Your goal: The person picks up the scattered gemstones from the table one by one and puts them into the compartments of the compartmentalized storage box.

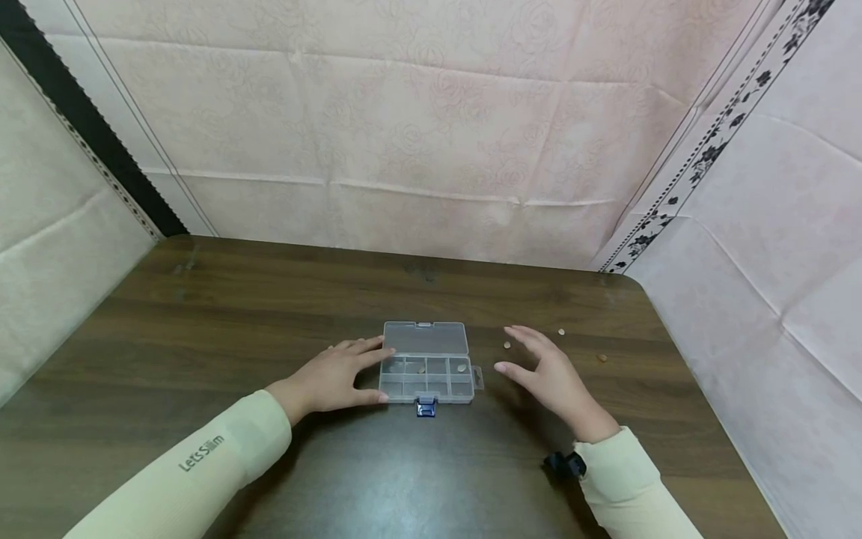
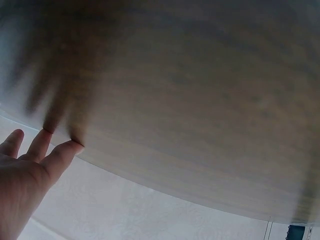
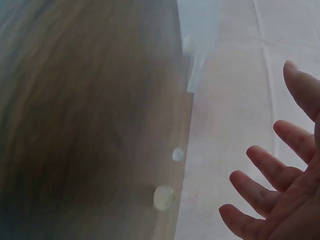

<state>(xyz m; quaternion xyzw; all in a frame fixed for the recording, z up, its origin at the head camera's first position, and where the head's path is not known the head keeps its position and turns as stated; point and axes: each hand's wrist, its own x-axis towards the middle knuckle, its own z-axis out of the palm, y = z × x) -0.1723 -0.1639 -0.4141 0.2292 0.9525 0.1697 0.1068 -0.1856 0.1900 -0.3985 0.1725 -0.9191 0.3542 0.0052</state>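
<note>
A clear plastic compartment box (image 1: 428, 387) sits on the table, its lid (image 1: 426, 338) folded back toward the far side. Small pale pieces show in its far row of compartments, one near the middle (image 1: 422, 370) and another at the right (image 1: 462, 367). My left hand (image 1: 337, 376) rests at the box's left side, thumb by the near corner and fingers by the hinge end, fairly straight. To the right of the box my right hand (image 1: 548, 374) hovers with spread fingers and nothing held. Beyond its fingertips lies a small pale piece (image 1: 507, 345).
Two more small pieces lie farther right on the brown table, a whitish one (image 1: 561, 332) and a tan one (image 1: 602, 358). A blue latch (image 1: 426, 409) juts from the box's near edge. Pale patterned cloth (image 1: 417, 135) hangs behind the table and at both sides.
</note>
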